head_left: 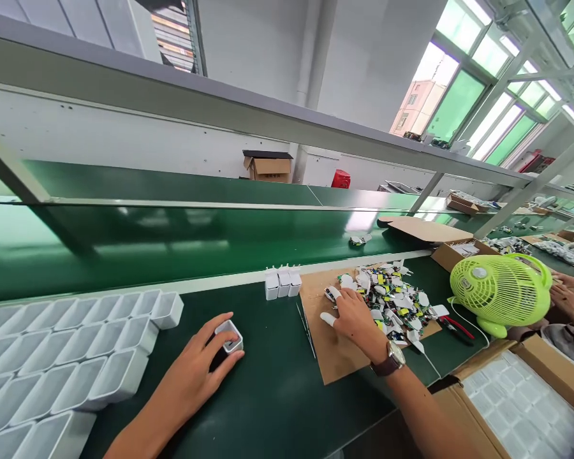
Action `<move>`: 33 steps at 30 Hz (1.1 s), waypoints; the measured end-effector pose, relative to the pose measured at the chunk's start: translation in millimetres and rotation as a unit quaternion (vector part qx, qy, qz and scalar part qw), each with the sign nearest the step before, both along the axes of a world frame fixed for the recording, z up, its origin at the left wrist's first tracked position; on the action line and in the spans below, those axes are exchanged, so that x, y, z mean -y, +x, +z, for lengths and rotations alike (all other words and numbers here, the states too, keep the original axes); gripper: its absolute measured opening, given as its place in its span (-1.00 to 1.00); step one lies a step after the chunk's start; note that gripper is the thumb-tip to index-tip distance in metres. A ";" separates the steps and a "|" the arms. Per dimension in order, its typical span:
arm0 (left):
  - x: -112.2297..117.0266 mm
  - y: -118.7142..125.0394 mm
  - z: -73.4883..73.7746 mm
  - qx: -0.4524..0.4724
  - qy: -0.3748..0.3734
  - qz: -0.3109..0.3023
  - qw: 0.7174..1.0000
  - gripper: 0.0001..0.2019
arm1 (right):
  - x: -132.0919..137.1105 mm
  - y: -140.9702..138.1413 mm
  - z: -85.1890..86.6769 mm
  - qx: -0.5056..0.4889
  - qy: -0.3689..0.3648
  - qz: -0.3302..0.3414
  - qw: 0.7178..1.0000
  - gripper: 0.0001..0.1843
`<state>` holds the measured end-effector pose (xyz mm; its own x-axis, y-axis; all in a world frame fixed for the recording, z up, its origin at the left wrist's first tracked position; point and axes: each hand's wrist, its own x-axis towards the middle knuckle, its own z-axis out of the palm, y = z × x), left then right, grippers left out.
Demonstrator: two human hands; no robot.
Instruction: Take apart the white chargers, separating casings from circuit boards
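My left hand (198, 363) has its fingers and thumb around a small white plastic housing (229, 338) that stands open side up on the green bench. My right hand (356, 315) lies over a brown cardboard sheet (337, 357), thumb and index finger apart, with white covers on those fingertips. By its index fingertip is a small white and dark piece (330, 295); whether the finger grips it is unclear. To the right spreads a heap of small circuit boards (397, 303) with white and yellow parts. Tweezers (306, 331) lie between the hands.
Rows of open white housings (90, 344) fill the left. Several white chargers (283, 282) stand ahead. Red-handled pliers (459, 328) and a green fan (500, 290) are right, above a carton (483, 421). A shelf beam (268, 118) crosses overhead. Another person's hands (567, 296) show far right.
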<state>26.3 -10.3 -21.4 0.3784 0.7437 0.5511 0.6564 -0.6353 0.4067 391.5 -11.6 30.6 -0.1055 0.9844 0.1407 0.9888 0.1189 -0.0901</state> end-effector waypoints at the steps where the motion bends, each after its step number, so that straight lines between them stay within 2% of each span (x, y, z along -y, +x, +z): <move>1: 0.3 -0.1 0.1 0.000 -0.003 0.001 1.000 -0.70 | 0.0 0.1 -0.1 0.000 -0.002 0.004 1.000 -0.66; 3: 0.5 -0.3 0.3 -0.001 -0.006 0.002 1.000 -0.69 | 0.2 -0.9 -0.3 -0.005 -0.009 0.015 1.000 -0.72; 7: 0.2 -0.2 0.1 -0.001 -0.005 0.003 1.000 -0.69 | -1.7 -1.8 -2.2 -0.030 -0.019 0.009 0.999 -0.55; 10: 0.3 -0.1 -0.3 0.001 -0.010 -0.001 1.000 -0.70 | -7.8 4.6 -2.3 -0.069 -0.023 -0.013 0.997 -0.61; 15: 1.3 -0.7 0.4 0.008 -0.021 -0.004 1.000 -0.72 | -16.2 18.2 14.0 -0.181 -0.026 -0.014 0.983 -0.47; 18: 1.5 -0.8 1.1 0.012 -0.032 -0.005 0.999 -0.74 | -10.1 8.0 30.9 -0.317 -0.035 0.044 0.947 -0.44; 20: 1.3 -0.8 0.1 0.019 -0.039 0.001 0.999 -0.72 | -1.8 -12.3 38.8 -0.384 -0.074 0.112 0.914 -0.40; 22: 0.9 -1.1 -2.5 0.022 -0.045 0.009 0.999 -0.66 | 5.8 -41.0 40.7 -0.354 -0.133 0.187 0.907 -0.34; 24: 0.2 -1.9 -6.2 0.021 -0.046 0.015 0.999 -0.59 | 9.2 -71.3 37.1 -0.278 -0.172 0.264 0.908 -0.33; 27: -0.9 -3.1 -11.1 0.022 -0.027 0.019 0.999 -0.54 | 4.4 -101.9 30.9 -0.187 -0.159 0.359 0.900 -0.30; 30: -1.2 -3.5 -11.2 0.023 0.007 0.012 1.000 -0.55 | -9.3 -100.5 36.8 -0.181 -0.118 0.382 0.899 -0.34; 33: -0.5 -2.9 -8.5 0.014 0.033 0.005 0.999 -0.54 | -33.3 -71.9 52.3 -0.151 -0.075 0.328 0.929 -0.46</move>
<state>23.3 -9.8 -29.9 0.3551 0.7091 0.6091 0.6522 -0.6547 0.3820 319.7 21.7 82.9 -0.6679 0.7331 0.1287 0.6344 0.6511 -0.4166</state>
